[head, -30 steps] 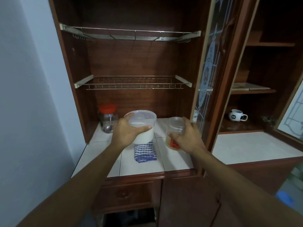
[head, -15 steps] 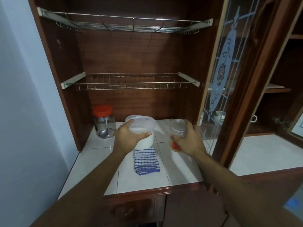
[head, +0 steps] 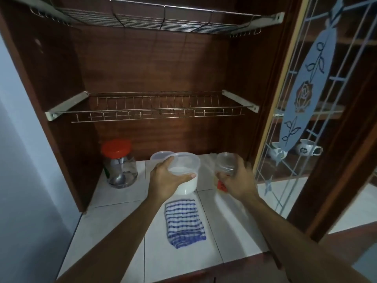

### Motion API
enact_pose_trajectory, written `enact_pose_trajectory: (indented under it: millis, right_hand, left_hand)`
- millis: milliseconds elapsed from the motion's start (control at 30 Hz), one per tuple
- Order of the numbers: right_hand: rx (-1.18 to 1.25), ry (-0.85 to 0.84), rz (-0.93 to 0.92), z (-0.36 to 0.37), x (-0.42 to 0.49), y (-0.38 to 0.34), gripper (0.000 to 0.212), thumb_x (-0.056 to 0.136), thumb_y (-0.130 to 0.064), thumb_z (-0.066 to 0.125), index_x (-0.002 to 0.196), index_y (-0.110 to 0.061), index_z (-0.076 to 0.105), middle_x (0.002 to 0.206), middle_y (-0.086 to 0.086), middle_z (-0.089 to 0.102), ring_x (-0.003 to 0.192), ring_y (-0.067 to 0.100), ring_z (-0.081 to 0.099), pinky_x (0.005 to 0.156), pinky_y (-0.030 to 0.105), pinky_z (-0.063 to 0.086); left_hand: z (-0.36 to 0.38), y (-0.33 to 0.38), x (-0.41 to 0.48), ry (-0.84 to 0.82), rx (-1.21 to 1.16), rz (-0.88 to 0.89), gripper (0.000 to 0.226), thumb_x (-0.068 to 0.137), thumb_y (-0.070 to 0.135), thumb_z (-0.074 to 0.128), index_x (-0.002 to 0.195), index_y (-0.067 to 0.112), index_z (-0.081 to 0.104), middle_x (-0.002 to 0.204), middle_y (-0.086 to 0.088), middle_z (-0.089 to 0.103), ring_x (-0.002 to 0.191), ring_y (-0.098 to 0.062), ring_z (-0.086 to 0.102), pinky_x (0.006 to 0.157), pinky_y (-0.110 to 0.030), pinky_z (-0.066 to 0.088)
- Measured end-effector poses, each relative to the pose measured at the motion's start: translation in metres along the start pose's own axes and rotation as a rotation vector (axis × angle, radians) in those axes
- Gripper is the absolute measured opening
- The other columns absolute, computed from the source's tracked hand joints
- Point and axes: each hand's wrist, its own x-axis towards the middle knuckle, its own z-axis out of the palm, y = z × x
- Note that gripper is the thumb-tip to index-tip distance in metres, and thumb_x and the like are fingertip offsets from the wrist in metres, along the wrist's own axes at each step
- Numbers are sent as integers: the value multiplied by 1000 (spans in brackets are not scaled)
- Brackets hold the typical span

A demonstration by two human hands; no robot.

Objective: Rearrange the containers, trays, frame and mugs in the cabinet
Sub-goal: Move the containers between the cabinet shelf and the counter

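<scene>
My left grip (head: 165,180) clasps the white tub (head: 187,162), my right grip (head: 238,180) the small jar (head: 225,162); rim-held, either could slip.

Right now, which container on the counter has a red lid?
The glass jar at the far left. The white tub and the small jar, both held, have clear lids.

2 bare forearms (head: 114,237), bare hands (head: 166,181)
</scene>
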Motion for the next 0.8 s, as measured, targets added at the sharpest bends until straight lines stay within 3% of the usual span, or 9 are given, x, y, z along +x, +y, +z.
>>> enact_pose_trajectory:
  millis: [133, 267, 333, 467, 800]
  right_hand:
    - [19, 21, 10, 17, 28, 6, 81, 81, -41, 75, 146, -24, 30, 143, 10, 32, 126, 35, 47, 100, 41, 42]
    - [62, 24, 30, 38, 56, 18, 81, 82, -36, 74, 146, -24, 27, 142, 12, 32, 125, 35, 47, 97, 37, 43]
    - [51, 33, 45, 48, 64, 24, 82, 82, -34, 74, 147, -20, 27, 141, 14, 34, 121, 36, 49, 92, 35, 43]
    - [8, 47, 54, 67, 77, 35, 82, 80, -33, 74, 146, -11, 31, 136, 19, 39, 116, 40, 51, 92, 42, 46]
    - [12, 39, 114, 99, 114, 50, 86, 79, -34, 76, 149, -16, 29, 142, 17, 35, 125, 40, 45, 99, 46, 46]
  left_hand:
    - [21, -11, 21, -4, -10, -27, 94, 56, 49, 89, 138, 21, 51, 131, 1, 57, 117, -15, 52, 99, -30, 47]
    - [46, -22, 42, -11, -22, -20, 90, 56, 46, 90, 134, 18, 54, 121, 6, 57, 107, -6, 46, 90, -19, 39]
    - [57, -27, 50, -22, -9, -31, 96, 54, 50, 89, 136, 18, 52, 130, 4, 56, 113, -6, 46, 94, -18, 38]
    - [80, -38, 67, -34, 9, -55, 104, 51, 54, 89, 140, 18, 48, 137, -1, 53, 126, -16, 46, 102, -24, 37]
    - [127, -64, 101, -48, -29, -69, 104, 53, 49, 90, 142, 20, 46, 140, 0, 51, 129, -16, 44, 103, -19, 31]
